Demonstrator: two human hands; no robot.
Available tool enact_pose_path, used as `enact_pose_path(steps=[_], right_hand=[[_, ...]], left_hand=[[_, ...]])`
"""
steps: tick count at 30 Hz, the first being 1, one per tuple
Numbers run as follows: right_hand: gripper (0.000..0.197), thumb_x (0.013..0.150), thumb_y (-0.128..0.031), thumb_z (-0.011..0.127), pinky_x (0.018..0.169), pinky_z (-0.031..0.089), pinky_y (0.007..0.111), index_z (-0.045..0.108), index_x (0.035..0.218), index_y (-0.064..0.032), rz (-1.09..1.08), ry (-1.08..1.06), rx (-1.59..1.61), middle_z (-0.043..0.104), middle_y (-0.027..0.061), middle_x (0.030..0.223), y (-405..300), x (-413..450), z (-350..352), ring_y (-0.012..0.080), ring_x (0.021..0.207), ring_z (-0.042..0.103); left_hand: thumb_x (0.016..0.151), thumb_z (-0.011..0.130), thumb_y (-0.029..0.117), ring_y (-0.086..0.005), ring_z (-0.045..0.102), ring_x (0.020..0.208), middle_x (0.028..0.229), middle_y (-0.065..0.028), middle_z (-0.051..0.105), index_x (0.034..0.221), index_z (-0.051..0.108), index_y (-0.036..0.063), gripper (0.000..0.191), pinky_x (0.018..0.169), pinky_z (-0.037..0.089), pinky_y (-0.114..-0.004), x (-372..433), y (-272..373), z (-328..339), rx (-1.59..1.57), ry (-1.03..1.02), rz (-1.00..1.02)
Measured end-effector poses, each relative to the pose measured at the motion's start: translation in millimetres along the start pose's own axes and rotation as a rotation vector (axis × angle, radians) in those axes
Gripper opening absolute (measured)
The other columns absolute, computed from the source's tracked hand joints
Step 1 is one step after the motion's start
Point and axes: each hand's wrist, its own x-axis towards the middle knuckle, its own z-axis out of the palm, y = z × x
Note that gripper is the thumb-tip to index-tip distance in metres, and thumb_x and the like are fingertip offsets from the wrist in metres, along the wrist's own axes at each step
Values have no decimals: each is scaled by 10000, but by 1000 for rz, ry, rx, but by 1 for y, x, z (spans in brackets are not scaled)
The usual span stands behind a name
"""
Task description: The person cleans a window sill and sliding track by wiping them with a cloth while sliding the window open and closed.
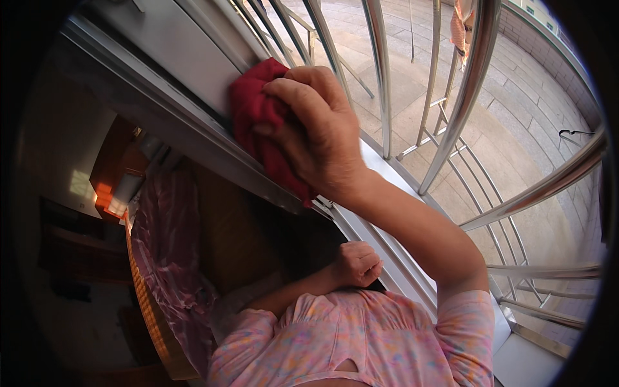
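My right hand (pixel 319 130) is closed around a bunched red cloth (pixel 258 116), pressed against the metal frame of a sliding window (pixel 193 63). The fingers curl over the cloth's upper side, and its lower end hangs near the window track. Closer to my body, my left hand (pixel 360 263) is curled into a fist beside the light window sill (pixel 387 261). No object shows in that fist, though its palm side is hidden. Both forearms are bare below short patterned sleeves.
Curved metal security bars (pixel 382 77) stand outside the window, to the right. Beyond them are a metal rack (pixel 454 150), a hook (pixel 575 133) and a paved terrace (pixel 522 145). Indoors at left, a pinkish striped cloth (pixel 169 232) lies on a bed or table with a woven edge.
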Motion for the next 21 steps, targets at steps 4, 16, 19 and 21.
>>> enact_pose_path(steps=[4, 16, 19, 21], right_hand=[[351, 604, 60, 631, 666, 417, 375, 541, 928, -41, -54, -78, -78, 512, 138, 888, 14, -36, 5, 316, 746, 494], [183, 603, 60, 550, 617, 414, 363, 443, 718, -35, 352, -515, -196, 500, 122, 757, 48, -186, -34, 324, 729, 480], [126, 677, 18, 576, 607, 438, 318, 501, 766, -29, 490, -452, -85, 523, 109, 732, 40, -179, -47, 262, 709, 529], [136, 710, 17, 633, 590, 435, 270, 530, 787, -26, 962, -279, 262, 528, 74, 709, 13, -163, -59, 151, 651, 529]], left_hand=[[682, 616, 51, -250, 440, 420, 512, -70, 398, 567, 443, 70, 209, 390, 359, -339, 2, -1, -1, -25, 27, 8], [701, 610, 44, -254, 483, 481, 573, -86, 487, 635, 523, 43, 109, 450, 393, -329, 2, 2, -10, -99, 29, -43], [775, 591, 34, -203, 444, 476, 580, -54, 477, 729, 558, 31, 57, 462, 369, -302, -1, 6, -29, -145, 213, -227], [848, 563, 138, -171, 515, 579, 735, -41, 553, 886, 561, 34, 111, 502, 418, -281, -23, 6, -38, -327, 336, -651]])
